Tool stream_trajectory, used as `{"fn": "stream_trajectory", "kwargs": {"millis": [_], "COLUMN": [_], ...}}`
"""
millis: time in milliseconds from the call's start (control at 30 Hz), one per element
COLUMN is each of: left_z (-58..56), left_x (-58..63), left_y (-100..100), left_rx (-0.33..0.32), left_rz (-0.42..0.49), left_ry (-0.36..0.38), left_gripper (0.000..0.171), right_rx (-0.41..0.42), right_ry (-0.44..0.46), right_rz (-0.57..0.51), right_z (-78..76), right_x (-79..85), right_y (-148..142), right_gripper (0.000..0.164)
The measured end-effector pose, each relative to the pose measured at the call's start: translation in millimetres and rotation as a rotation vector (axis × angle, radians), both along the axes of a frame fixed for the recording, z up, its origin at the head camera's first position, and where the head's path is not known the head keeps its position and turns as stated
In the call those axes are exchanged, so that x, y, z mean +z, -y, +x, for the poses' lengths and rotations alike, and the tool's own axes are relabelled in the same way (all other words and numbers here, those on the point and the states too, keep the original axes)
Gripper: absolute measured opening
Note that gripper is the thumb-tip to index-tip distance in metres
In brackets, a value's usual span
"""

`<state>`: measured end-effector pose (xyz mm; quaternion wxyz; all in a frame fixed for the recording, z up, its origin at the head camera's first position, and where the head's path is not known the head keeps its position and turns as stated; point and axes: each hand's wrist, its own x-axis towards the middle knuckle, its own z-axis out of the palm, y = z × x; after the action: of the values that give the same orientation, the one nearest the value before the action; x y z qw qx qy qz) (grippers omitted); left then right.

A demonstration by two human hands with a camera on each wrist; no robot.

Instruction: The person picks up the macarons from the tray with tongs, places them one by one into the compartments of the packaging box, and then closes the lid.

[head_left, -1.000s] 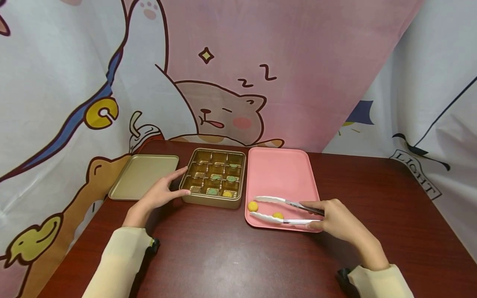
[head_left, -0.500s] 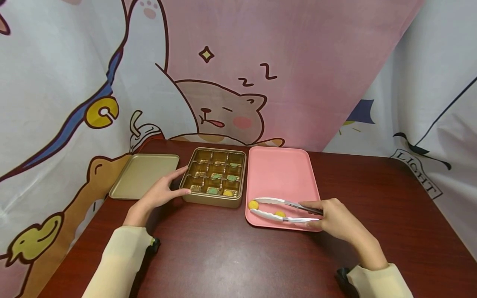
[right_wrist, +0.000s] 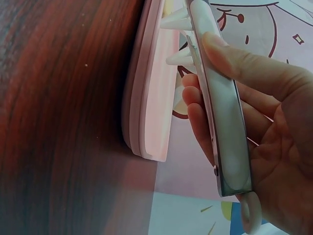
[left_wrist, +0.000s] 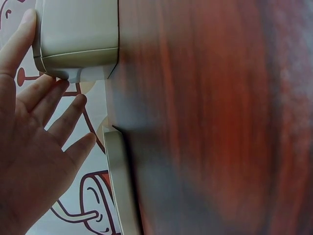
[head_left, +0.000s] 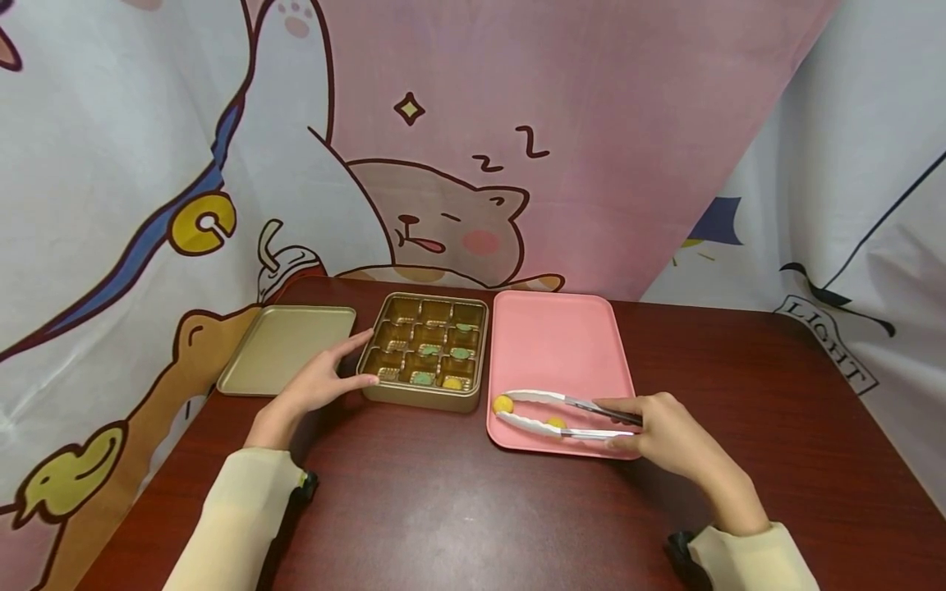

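My right hand [head_left: 668, 433] grips a pair of tongs [head_left: 535, 396] with white scalloped tips, thumb and fingers on opposite arms. Those tips stand on either side of a small yellow ball [head_left: 503, 405] near the left edge of the pink tray [head_left: 562, 336]. Another yellow ball [head_left: 555, 423] lies partly behind the lower tong arm. At left, my left hand [head_left: 318, 384] has its fingers extended, the thumb and fingertips at the left side of a gold square tin [head_left: 421, 397]. The left wrist view shows its thumb [left_wrist: 22, 44] along the tin's edge.
The tin's divided insert has a yellow piece [head_left: 452, 383] in its front right compartment and several green pieces [head_left: 422, 379] in others. A flat gold lid [head_left: 284, 345] lies left of the tin. Patterned cloth [head_left: 628, 123] hangs behind the dark wooden table [head_left: 443, 492].
The tong tips have drawn slightly closer around the left yellow ball. The left hand, tin and tray show no clear movement.
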<state>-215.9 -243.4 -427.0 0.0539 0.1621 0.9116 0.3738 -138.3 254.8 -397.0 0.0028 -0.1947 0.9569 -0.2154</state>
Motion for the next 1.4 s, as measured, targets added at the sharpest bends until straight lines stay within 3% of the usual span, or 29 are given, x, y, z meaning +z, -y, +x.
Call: {"fn": "stream_trajectory", "kwargs": {"millis": [1400], "left_z": [-0.9], "left_x": [-1.3], "left_y": [0.1], "left_rx": [0.001], "left_rz": [-0.008], "left_ry": [-0.017], "left_gripper": [0.084], "right_rx": [-0.022], "right_ry": [-0.054], "right_rz": [-0.079], "right_z": [-14.7], "right_x": [17.7], "right_y": [0.3], "right_gripper": [0.049]}}
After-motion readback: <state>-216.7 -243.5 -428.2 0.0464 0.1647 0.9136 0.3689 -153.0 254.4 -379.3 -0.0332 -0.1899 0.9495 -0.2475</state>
